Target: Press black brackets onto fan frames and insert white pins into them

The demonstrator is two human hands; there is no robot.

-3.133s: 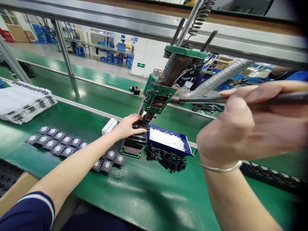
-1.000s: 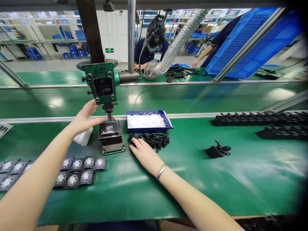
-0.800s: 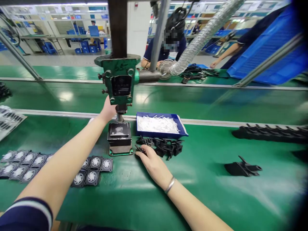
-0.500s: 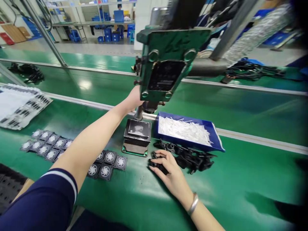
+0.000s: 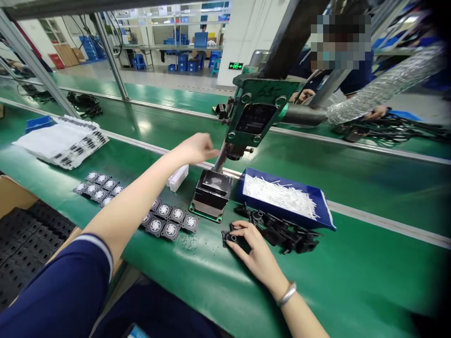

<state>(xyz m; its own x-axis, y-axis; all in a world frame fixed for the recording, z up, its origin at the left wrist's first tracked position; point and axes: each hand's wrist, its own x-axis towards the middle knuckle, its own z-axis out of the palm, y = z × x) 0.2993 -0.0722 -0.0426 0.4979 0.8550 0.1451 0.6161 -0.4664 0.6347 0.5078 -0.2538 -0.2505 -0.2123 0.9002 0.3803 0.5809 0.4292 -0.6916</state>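
My left hand (image 5: 200, 148) is raised beside the green press head (image 5: 255, 112), its fingers smeared by motion. With its fingers and thumb, my right hand (image 5: 252, 244) grips a small black plastic part (image 5: 229, 237) on the green table. Between the hands stands a black block fixture (image 5: 213, 190) on a metal base. Right of it lies a pile of black parts (image 5: 285, 232), close to a blue tray (image 5: 327, 211) of thin white sticks (image 5: 280, 195). Square black fans with white blades (image 5: 171, 229) lie in rows under and beside my left forearm.
A white block (image 5: 178, 178) stands left of the fixture. Stacked white sheets (image 5: 66, 141) lie far left, above a box of black parts (image 5: 26, 239). A co-worker's hand (image 5: 305, 95) shows behind the press, near a foil duct (image 5: 384, 87).
The view has shifted, bringing the white block and a co-worker into sight. My left hand has come out from behind the press head. My right hand still grips the black part.
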